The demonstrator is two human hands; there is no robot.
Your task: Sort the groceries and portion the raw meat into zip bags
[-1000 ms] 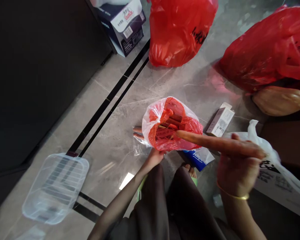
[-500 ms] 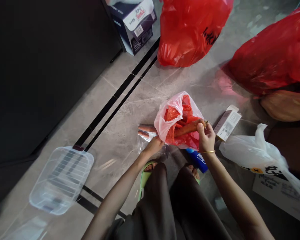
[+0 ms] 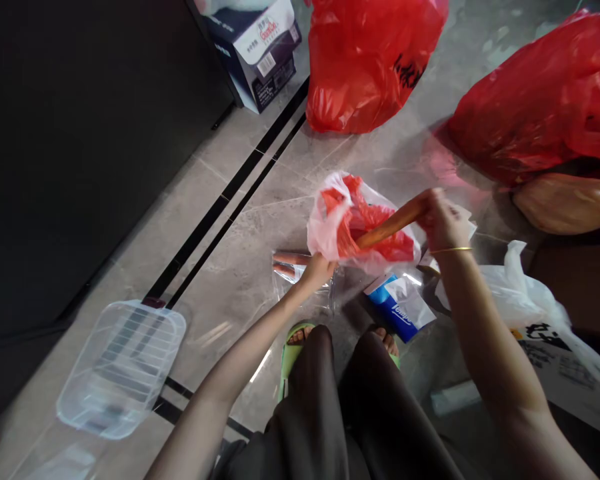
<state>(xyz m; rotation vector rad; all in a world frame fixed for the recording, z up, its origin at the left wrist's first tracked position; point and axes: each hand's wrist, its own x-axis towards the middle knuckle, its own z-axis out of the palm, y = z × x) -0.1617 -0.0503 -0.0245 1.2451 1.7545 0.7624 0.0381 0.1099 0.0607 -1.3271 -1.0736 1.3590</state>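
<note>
A long orange carrot (image 3: pixel 396 224) slants up out of a white plastic bag (image 3: pixel 321 235) with a red bag (image 3: pixel 375 215) inside it. My right hand (image 3: pixel 446 223), slightly blurred, is closed around the carrot's upper end, while the lower end is still within the bag's mouth. On the near left side, my left hand (image 3: pixel 321 270) pinches the rim of the white bag. Under and beside that hand lies a clear plastic pack (image 3: pixel 281 283) with orange-brown sticks showing in it. A blue tissue pack (image 3: pixel 397 313) rests on the floor below the bag.
Two large red bags (image 3: pixel 370 67) stand ahead and to the right. At the upper left is a dark box (image 3: pixel 267 63) beside a black panel (image 3: pixel 80 133). A clear plastic container (image 3: pixel 125 367) sits at lower left. White (image 3: pixel 505 287) and tan bags (image 3: pixel 570 203) lie at right.
My right hand has moved up and to the right, drawing the carrot farther out of the bag. The bag has shifted slightly upward, showing more of the blue tissue pack.
</note>
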